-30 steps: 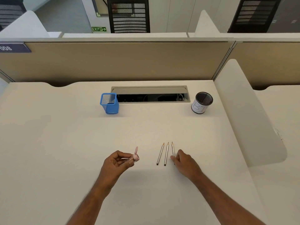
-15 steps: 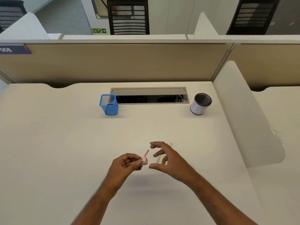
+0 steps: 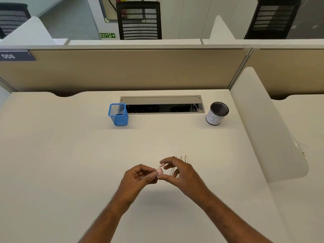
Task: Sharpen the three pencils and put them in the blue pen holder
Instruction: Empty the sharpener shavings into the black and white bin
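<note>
Both hands meet over the near middle of the desk around a small pink sharpener point(image 3: 159, 171). My left hand point(image 3: 138, 178) pinches it from the left. My right hand point(image 3: 178, 172) has thumb and forefinger on its pink lid from the right. Three pencils point(image 3: 185, 159) lie side by side on the desk just behind my right hand; only their tips and short stretches between the fingers show. The blue mesh pen holder point(image 3: 118, 114) stands upright at the back left of the desk, far from both hands.
A black mesh cup with a white label point(image 3: 217, 114) stands at the back right. An open cable tray point(image 3: 162, 104) runs between the two holders. A white curved divider point(image 3: 266, 123) borders the desk on the right; a beige partition point(image 3: 122, 69) closes the back.
My right hand left the pencils and moved left to the sharpener, closing its fingers on the lid. My left hand shifted slightly right with the sharpener.
</note>
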`<state>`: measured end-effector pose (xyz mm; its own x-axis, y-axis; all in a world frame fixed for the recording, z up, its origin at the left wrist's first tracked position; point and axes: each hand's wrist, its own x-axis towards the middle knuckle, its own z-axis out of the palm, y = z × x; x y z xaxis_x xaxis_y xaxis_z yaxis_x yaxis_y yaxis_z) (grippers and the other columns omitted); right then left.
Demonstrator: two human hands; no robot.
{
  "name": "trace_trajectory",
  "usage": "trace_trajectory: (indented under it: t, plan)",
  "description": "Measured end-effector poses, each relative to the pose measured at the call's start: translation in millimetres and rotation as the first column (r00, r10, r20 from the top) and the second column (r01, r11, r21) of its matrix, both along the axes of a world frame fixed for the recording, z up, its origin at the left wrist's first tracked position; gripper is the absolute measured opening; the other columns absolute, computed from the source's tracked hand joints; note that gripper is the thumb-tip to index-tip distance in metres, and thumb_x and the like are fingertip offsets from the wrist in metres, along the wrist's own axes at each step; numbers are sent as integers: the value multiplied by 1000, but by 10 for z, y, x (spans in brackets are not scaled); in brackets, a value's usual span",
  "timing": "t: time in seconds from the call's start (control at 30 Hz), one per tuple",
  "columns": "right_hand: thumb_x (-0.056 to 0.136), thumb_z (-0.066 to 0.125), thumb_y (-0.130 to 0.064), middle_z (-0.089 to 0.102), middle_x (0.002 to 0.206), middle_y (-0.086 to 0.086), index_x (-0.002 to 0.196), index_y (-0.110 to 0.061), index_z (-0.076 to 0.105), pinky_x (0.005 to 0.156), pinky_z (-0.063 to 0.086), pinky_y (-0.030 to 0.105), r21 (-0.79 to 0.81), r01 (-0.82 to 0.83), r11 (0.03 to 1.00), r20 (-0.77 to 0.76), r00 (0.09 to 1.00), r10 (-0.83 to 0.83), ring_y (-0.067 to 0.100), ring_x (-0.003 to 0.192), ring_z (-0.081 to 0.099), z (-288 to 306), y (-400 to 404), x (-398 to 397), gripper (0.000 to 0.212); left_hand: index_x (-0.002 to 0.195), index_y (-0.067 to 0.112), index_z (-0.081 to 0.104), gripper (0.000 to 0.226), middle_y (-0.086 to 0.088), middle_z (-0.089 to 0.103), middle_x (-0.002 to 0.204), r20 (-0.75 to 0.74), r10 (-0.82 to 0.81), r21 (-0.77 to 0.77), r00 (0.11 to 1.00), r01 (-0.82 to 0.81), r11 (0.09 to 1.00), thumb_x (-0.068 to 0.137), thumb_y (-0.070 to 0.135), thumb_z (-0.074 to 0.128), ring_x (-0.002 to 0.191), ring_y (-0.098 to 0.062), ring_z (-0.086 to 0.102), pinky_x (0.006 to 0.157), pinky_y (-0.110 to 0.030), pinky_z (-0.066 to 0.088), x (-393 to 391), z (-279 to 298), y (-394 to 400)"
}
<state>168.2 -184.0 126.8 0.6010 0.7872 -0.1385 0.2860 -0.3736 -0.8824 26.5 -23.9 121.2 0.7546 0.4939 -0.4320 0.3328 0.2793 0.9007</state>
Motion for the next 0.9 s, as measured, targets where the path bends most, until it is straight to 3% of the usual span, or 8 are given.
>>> trace_trajectory:
  t: [0.13,0.4,0.57,0.8,0.9]
  plan:
    - [91,77,-51,75,112,-26,114,-39,70,81,60,40,-9,39,999,-25,999,-39,8,105,73,8,-6,-12,28,106,2,78,18,-17,85,104,5,12,-32,1000,-12,999,91,10,84,96,-35,83,86,-31,67,25,17,1]
    - [94,80,-32,80,107,-25,114,-29,80,82,61,41,45,121,992,-122,986,-115,5,105,75,-8,-49,-71,21,108,1,75,19,-17,85,104,5,7,-56,1000,-7,998,94,11,82,97,-36,84,88,-32,67,57,31,-31]
    - [94,80,-22,81,107,-18,108,-28,84,81,60,48,95,179,979,-186,970,-159,12,102,75,-19,-56,-113,15,109,0,75,20,-18,85,105,17,1,-74,1000,0,997,94,10,82,98,-37,84,88,-31,67,55,38,-47]
    - [95,79,-32,80,110,-15,108,-28,79,85,60,52,111,229,967,-243,950,-197,12,106,75,2,-27,-139,14,106,8,77,19,-9,85,107,10,-39,-8,999,39,999,93,20,83,105,-26,82,96,-36,62,78,20,-72]
    - [95,79,-39,77,117,-13,114,-30,73,89,61,52,104,280,954,-324,917,-234,12,108,75,4,-8,-113,22,99,15,80,16,-6,84,105,11,-36,76,999,35,997,89,26,86,105,-19,79,92,-28,58,149,16,-69]
